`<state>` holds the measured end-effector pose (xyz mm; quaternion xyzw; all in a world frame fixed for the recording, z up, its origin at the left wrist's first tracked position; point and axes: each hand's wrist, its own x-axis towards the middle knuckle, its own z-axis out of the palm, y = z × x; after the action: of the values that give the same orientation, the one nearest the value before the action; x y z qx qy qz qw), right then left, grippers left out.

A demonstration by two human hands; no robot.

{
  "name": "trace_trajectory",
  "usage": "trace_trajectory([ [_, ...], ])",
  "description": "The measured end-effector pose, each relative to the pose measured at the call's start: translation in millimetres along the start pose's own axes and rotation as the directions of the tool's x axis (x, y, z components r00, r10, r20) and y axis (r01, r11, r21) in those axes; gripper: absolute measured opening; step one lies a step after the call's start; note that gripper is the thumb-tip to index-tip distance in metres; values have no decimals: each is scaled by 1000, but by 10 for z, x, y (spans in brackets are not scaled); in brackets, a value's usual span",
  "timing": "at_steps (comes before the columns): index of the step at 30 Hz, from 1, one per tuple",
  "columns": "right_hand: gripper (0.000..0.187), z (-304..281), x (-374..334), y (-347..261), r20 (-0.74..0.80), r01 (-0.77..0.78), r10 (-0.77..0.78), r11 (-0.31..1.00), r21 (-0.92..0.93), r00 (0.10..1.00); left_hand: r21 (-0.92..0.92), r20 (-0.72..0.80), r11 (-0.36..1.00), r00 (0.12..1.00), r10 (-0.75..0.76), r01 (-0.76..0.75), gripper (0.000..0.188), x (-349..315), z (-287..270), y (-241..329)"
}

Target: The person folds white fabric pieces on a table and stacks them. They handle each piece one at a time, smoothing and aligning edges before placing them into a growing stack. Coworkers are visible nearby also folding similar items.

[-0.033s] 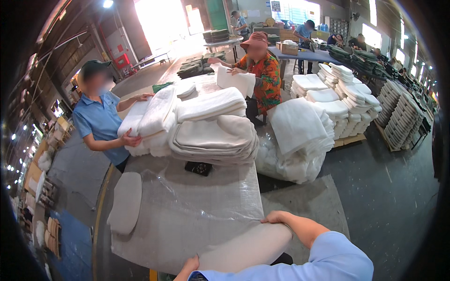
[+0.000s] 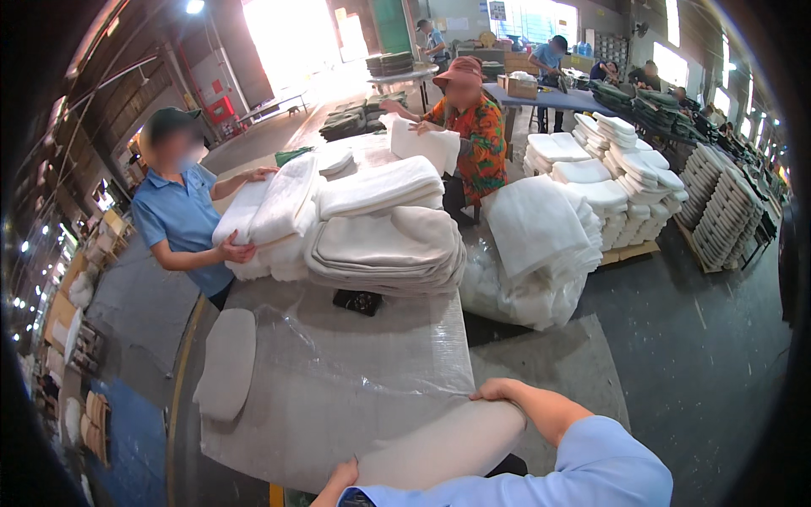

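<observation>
A pale pad (image 2: 448,444) lies at the lower centre of the frame, between the person's two hands and close against the body, at the near edge of the bench (image 2: 279,439). Its long axis slants from lower left to upper right, with one hand at each end, so neither is nearer. The right hand (image 2: 500,389) curls over the upper-right end, its grip apparently closed on the rim. The left hand (image 2: 340,475) touches the lower-left end; its fingers are partly hidden, so whether that grip is clenched cannot be told. A second pad (image 2: 226,363) lies apart on the bench's left side, its long axis nearly upright in the frame. Stacked pads (image 2: 384,245) stand farther up, behind a small black object (image 2: 357,302).
</observation>
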<state>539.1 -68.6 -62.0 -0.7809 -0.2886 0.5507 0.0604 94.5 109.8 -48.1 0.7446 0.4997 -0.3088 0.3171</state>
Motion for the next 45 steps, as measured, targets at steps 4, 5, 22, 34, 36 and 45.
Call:
trace_trajectory([
  [4, 76, 226, 17, 76, 24, 60, -58, 995, -79, 998, 68, 74, 997, 997, 25, -30, 59, -171, -103, 31],
  [5, 76, 42, -10, 14, -84, 105, -117, 986, -131, 990, -23, -53, 1000, 999, -4, 3, 59, -109, -168, 141],
  [22, 79, 67, -105, -20, -30, 55, -55, 998, -24, 998, -390, -94, 899, 963, -254, 199, 75, -286, -42, 133],
  [34, 73, 61, -126, -47, -33, -9, 11, 999, 45, 999, -403, -107, 900, 968, -228, 167, 75, -236, -5, 79],
  [36, 74, 55, -137, -16, -44, -13, 15, 999, 44, 999, -390, -105, 907, 971, -217, 161, 75, -225, -14, 103],
  [45, 77, 54, -91, 20, -56, 41, -44, 997, -58, 997, -418, -100, 894, 970, -222, 162, 74, -207, -10, 113],
])
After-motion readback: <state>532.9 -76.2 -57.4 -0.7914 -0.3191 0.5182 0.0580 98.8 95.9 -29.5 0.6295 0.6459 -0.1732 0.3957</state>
